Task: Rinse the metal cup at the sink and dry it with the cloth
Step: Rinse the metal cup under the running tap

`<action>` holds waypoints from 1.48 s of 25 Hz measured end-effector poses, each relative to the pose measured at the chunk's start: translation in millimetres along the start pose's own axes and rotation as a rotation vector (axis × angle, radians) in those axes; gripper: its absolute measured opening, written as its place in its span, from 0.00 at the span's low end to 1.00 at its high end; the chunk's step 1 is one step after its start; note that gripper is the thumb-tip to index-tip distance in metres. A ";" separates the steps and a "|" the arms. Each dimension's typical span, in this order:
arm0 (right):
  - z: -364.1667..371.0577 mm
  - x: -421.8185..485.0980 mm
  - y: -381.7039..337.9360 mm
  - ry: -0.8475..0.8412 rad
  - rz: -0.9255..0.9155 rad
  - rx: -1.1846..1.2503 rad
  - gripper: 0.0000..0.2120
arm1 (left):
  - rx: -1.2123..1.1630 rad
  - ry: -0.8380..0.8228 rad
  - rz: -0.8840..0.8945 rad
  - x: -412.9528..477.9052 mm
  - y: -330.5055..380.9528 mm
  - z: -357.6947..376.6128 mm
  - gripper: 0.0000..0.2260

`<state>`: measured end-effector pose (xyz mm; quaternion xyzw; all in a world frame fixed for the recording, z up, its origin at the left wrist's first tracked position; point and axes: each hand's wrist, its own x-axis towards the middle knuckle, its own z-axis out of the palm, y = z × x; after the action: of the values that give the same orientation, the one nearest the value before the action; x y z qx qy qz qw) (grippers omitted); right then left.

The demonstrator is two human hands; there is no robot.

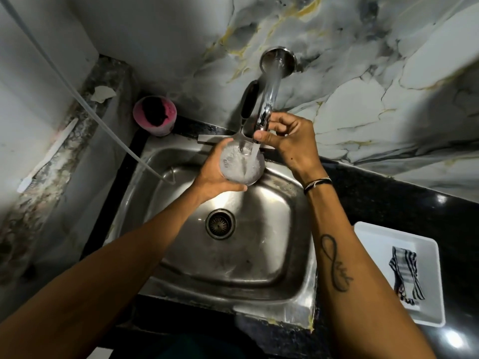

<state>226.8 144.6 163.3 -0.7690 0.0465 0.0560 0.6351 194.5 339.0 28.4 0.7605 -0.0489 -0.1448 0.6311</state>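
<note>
Our left hand (215, 177) wraps the metal cup (241, 164) – wet, slippery, filling. Our right hand (287, 141) pinches the tap (267, 110). We'd grip the wall firmly.

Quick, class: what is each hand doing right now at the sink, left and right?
Left hand: closed around the metal cup, held under running water.
Right hand: closed on the end of the tap.

The left hand (216, 174) covers the metal cup (242, 164) wall at 9 o'clock; foaming water hides its inside. The right hand (283, 141) conceals the tap (268, 99) outlet. Both forearms are cut off at 6 o'clock. Contents of the pink container (155, 115) are indistinct. The cloth (405, 272) pattern is blurred.
</note>
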 end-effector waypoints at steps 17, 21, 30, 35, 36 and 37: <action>0.3 -4.2 -3.8 0.015 0.033 -0.006 0.20 | 0.063 -0.072 -0.010 -6.5 -1.2 6.0 0.58; 6.0 -5.0 3.5 0.091 0.039 0.026 0.18 | 0.093 -0.077 -0.007 -13.3 -11.0 -4.6 0.58; -15.8 4.8 4.5 -0.270 0.028 0.051 0.18 | 0.064 -0.070 0.013 -1.6 -9.9 -3.0 0.54; -22.0 15.5 14.5 -0.344 0.044 0.076 0.19 | 0.079 -0.081 0.010 -7.2 -8.9 3.3 0.55; -22.4 16.3 16.3 -0.342 0.040 0.070 0.19 | 0.085 -0.084 0.008 -10.1 -10.7 2.2 0.56; -23.1 16.4 17.8 -0.338 0.035 0.070 0.19 | 0.089 -0.077 0.009 -12.7 -12.3 -0.3 0.56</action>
<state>241.1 118.6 148.0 -0.7251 -0.0457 0.1942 0.6591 181.2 345.0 18.5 0.7815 -0.0828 -0.1691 0.5949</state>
